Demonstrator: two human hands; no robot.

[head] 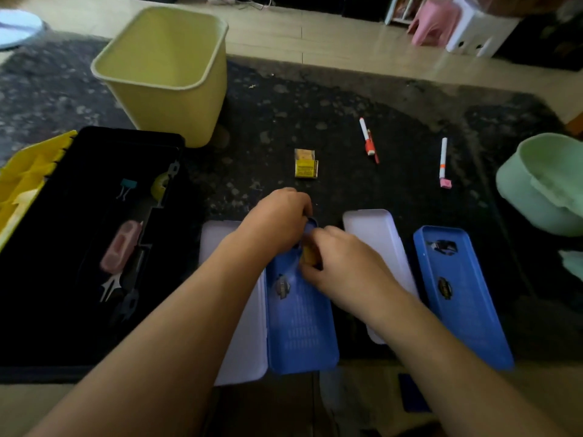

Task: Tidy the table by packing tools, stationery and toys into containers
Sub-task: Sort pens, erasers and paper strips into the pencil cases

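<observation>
Dark speckled table (315, 121), dim light. Largest piece: black toolbox (94, 247) lying open at 9 o'clock, yellow tray (25, 178) on its far left, a teal binder clip (127, 186) and a pink item inside. Pale yellow bin (164, 74) upright at 11 o'clock. Green tub (549, 184) at 3 o'clock, partly cut off. Two open pencil cases near the front edge, each a blue ribbed half hinged beside a white half: one at centre (299, 326), the other (460, 294) at 4 o'clock. Left hand (277, 222) curled around the far end of the centre case's blue half. Right hand (340, 266) just beside it, fingers pinched on a small yellow block (308, 255) held over that blue half; block mostly hidden. Beyond the hands at 12 o'clock, a small yellow box (305, 165); at 1 o'clock a red-and-white pen (368, 140); at 2 o'clock a white pen (443, 162) with a pink end.
</observation>
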